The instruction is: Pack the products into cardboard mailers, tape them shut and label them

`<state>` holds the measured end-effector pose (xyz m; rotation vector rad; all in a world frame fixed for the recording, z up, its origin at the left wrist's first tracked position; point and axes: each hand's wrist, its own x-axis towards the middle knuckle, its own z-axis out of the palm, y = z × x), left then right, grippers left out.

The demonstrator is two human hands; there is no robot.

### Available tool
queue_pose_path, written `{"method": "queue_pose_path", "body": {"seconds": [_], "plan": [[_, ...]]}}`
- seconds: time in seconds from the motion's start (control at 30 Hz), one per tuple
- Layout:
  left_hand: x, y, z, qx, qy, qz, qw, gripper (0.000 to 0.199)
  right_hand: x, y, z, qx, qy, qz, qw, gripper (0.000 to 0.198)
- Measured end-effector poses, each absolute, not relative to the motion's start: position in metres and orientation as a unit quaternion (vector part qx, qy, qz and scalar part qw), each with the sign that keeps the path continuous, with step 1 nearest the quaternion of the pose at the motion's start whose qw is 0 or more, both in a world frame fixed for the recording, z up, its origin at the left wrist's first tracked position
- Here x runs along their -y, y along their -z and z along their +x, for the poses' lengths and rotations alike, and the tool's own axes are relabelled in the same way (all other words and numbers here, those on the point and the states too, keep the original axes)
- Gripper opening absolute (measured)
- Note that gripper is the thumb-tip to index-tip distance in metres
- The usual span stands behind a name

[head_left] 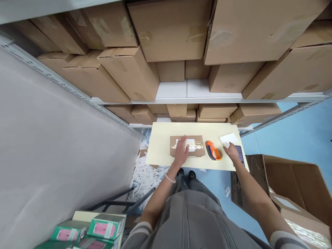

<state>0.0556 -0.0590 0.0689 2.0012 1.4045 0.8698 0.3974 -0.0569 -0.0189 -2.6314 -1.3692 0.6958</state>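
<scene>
My left hand [181,152] rests over a small brown cardboard box [199,145] on a pale yellow table, its fingers stretched out. Clear tape and a white label [191,144] cover the box top, partly hidden by the hand. Near the table's right edge, my right hand [231,152] has its fingers closed at the lower edge of some white paper [228,138]. An orange and blue tape dispenser [213,150] lies between the box and my right hand. A dark-screened phone [239,154] lies beside my right hand, partly covered by it.
Shelves with many cardboard boxes [171,31] rise behind the table [160,138]. A large open carton [293,173] stands on the floor at right, holding a taped box. Shredded paper [147,176] lies at left on the floor. Green boxes [103,226] are stacked at lower left.
</scene>
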Motion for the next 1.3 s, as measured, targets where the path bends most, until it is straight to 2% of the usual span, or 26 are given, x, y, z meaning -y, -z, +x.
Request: {"method": "queue_pose_path", "body": {"seconds": [0.17, 0.3, 0.4, 0.63, 0.77, 0.83, 0.93, 1.1, 1.23, 1.3], "plan": [[0.039, -0.069, 0.149, -0.371, -0.201, 0.861, 0.283, 0.046, 0.022, 0.032, 0.409, 0.471, -0.199, -0.859, -0.020, 0.061], [0.026, -0.049, 0.191, -0.344, -0.135, 0.883, 0.289, 0.043, 0.010, 0.044, 0.405, 0.504, -0.157, -0.845, -0.089, 0.064], [0.025, -0.034, 0.198, -0.353, -0.122, 0.877, 0.302, 0.041, 0.014, 0.051, 0.405, 0.527, -0.149, -0.828, -0.119, 0.056], [0.026, -0.023, 0.199, -0.326, -0.106, 0.880, 0.328, 0.038, 0.025, 0.053, 0.412, 0.563, -0.146, -0.807, -0.105, 0.047], [0.018, -0.024, 0.216, -0.326, -0.094, 0.870, 0.357, 0.039, 0.026, 0.043, 0.407, 0.561, -0.158, -0.807, -0.091, 0.034], [0.014, -0.022, 0.226, -0.344, -0.093, 0.855, 0.378, 0.040, 0.026, 0.034, 0.404, 0.551, -0.155, -0.816, -0.082, 0.035], [0.005, -0.017, 0.237, -0.377, -0.087, 0.827, 0.407, 0.044, 0.028, 0.015, 0.403, 0.509, -0.132, -0.850, -0.018, 0.041], [-0.021, -0.015, 0.254, -0.421, -0.090, 0.795, 0.427, 0.060, 0.033, -0.030, 0.420, 0.469, -0.104, -0.859, 0.176, 0.046], [-0.049, -0.024, 0.280, -0.404, -0.128, 0.798, 0.428, 0.070, 0.041, -0.065, 0.437, 0.466, -0.174, -0.810, 0.311, 0.055], [-0.060, -0.030, 0.296, -0.383, -0.141, 0.803, 0.434, 0.066, 0.046, -0.078, 0.442, 0.447, -0.230, -0.777, 0.379, 0.056]]}}
